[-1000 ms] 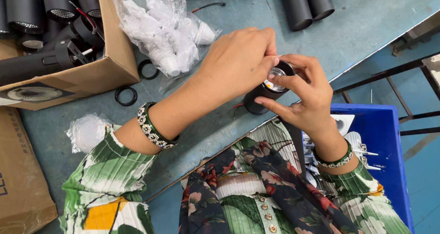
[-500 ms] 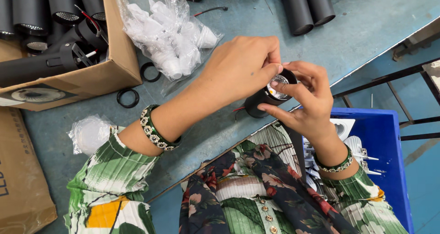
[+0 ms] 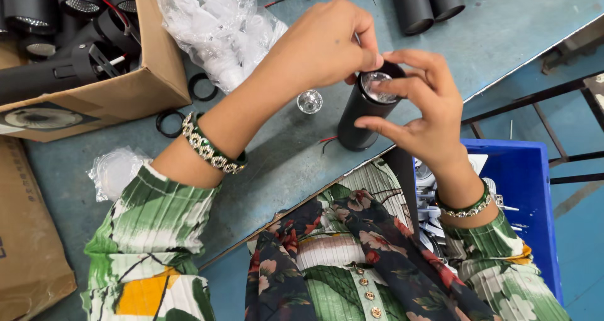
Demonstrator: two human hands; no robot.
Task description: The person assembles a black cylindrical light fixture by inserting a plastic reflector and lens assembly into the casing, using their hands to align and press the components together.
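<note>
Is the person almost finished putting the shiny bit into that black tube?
Not quite. Both hands, the left hand and the right hand, are at the top of a black tube, where a shiny reflector sits in the mouth. Another small reflector lies loose on the table. Tubes lie in the cardboard box, and more farther back.

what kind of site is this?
Likely a small lamp assembly bench: cardboard box of identical black lamp housings, a bag of clear lenses, and both hands working on one black tube.
</note>
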